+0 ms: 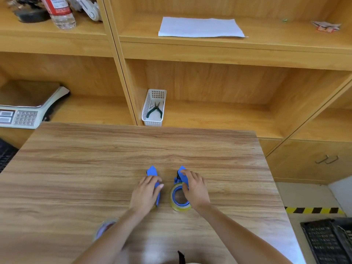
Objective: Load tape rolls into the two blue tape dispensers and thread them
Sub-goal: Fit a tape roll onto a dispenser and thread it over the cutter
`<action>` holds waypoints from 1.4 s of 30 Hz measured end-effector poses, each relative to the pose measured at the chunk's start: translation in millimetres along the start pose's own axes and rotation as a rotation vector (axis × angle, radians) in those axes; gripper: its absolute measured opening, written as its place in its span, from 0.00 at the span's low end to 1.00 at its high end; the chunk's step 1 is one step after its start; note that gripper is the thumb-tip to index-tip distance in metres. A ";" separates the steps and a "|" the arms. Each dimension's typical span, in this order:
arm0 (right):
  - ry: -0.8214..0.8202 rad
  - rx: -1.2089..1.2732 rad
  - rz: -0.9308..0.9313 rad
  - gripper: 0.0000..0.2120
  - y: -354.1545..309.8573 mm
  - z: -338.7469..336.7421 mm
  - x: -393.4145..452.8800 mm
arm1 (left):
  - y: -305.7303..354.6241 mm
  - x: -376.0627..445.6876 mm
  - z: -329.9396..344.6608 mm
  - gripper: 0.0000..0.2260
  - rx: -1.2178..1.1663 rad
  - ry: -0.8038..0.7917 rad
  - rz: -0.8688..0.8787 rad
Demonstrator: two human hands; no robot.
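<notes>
Two blue tape dispensers lie side by side on the wooden table (76, 168). My left hand (145, 193) rests over the left dispenser (152, 171), covering most of it; only its blue tip and a strip of its side show. My right hand (194, 187) lies on the right dispenser (180, 177), which carries a yellowish tape roll (179, 204) on its blue hub. A loose clear tape roll (103, 228) sits near the table's front, partly hidden behind my left forearm.
Wooden shelves rise behind the table. A white basket (152, 122) with green pliers stands in the middle shelf bay, a weighing scale (24, 111) at left. A white sheet (200, 27) lies on the upper shelf. A black crate (327, 241) sits on the floor at right.
</notes>
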State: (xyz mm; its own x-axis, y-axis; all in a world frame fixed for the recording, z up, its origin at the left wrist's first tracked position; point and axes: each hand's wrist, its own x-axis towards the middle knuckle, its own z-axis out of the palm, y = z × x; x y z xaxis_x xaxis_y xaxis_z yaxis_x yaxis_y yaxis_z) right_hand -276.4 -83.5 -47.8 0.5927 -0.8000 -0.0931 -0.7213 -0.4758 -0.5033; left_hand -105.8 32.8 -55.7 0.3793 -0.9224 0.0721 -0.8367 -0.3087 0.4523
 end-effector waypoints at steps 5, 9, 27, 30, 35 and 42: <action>-0.186 -0.074 -0.136 0.24 -45.2 19.0 8.2 | -47.3 -0.4 -18.2 0.21 -0.092 -0.153 -0.480; -0.294 -0.227 -0.088 0.33 -62.5 39.6 16.8 | -74.2 -1.4 -21.6 0.28 -0.096 -0.435 -0.589; -0.304 -0.384 0.132 0.28 -93.3 61.4 44.2 | -58.4 15.2 -31.6 0.15 0.199 -0.386 -0.471; -0.233 -0.200 0.197 0.23 -87.3 58.6 50.0 | -56.1 18.0 -39.1 0.19 0.041 -0.268 -0.470; -0.168 0.292 0.305 0.20 -73.0 44.8 54.9 | -54.8 22.6 -47.2 0.18 -0.521 -0.217 -0.505; -0.116 0.738 0.250 0.23 -61.7 20.0 45.7 | -13.8 27.7 -68.3 0.06 -1.294 -0.352 -0.580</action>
State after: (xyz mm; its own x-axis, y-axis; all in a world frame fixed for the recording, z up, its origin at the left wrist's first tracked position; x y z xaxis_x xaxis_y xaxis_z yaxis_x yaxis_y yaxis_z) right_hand -197.6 -83.4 -38.2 0.5070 -0.7886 -0.3479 -0.4383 0.1117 -0.8919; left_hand -56.8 27.3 0.8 0.2594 -0.8101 -0.5258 0.4015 -0.4047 0.8216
